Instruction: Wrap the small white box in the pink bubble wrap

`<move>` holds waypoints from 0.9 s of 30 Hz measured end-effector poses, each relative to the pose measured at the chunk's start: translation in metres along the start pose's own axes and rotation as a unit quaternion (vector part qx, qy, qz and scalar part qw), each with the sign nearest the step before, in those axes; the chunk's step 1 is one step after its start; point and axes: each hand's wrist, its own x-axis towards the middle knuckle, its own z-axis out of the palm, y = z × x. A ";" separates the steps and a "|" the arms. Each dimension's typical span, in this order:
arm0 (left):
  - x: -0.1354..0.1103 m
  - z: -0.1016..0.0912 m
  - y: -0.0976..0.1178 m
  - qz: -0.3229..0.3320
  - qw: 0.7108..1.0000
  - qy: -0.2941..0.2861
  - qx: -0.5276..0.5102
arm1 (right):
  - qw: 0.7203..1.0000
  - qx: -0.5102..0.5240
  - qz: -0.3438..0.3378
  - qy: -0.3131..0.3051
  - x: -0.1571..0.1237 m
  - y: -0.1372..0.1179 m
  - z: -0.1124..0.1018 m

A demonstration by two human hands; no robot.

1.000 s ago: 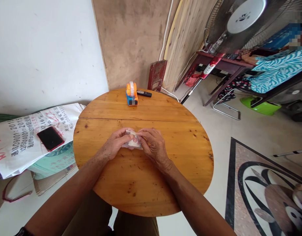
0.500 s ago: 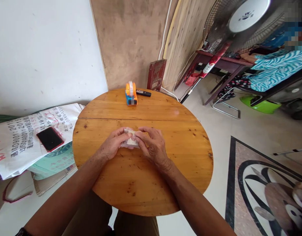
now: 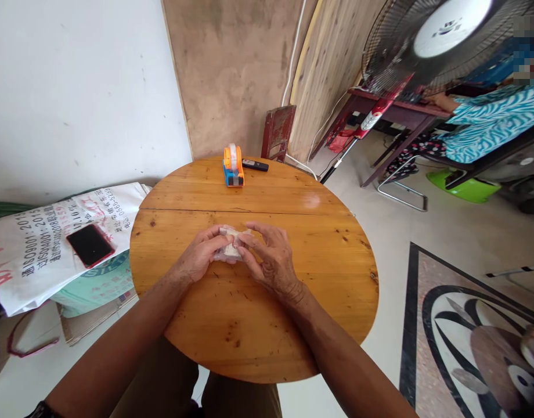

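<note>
A small whitish packet in clear, crinkled plastic (image 3: 228,251) is held just over the middle of the round wooden table (image 3: 232,342). My left hand (image 3: 201,252) grips its left side, thumb on top and fingers curled beneath. At the right edge, the thumb and index finger of my right hand (image 3: 269,255) pinch the plastic, while its other fingers are lifted and slightly spread. What lies inside the wrapping cannot be made out. Beyond my hands stands an orange and blue tape dispenser (image 3: 233,167) with a roll of clear tape.
A black remote control (image 3: 255,165) lies beside the dispenser. Left of the table, a red-edged phone (image 3: 90,245) rests on a white printed sack (image 3: 36,249). A wooden chair (image 3: 278,132) stands behind. At right are a large fan (image 3: 452,26) and a seated person in a patterned sleeve (image 3: 497,122).
My right fingers have lifted and spread slightly from the packet's top, with thumb and index staying at its right edge. My left hand keeps its grip. The view has shifted slightly.
</note>
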 end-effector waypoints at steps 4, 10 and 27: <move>0.000 -0.001 -0.001 -0.010 1.000 -0.005 0.009 | 0.998 0.046 0.048 0.009 0.000 0.002 -0.001; -0.001 0.001 0.000 0.006 1.000 -0.007 0.028 | 0.994 0.082 0.073 -0.022 -0.001 0.003 0.001; -0.003 0.002 0.001 0.023 0.998 0.014 0.054 | 0.979 0.176 0.082 -0.062 0.001 0.003 0.001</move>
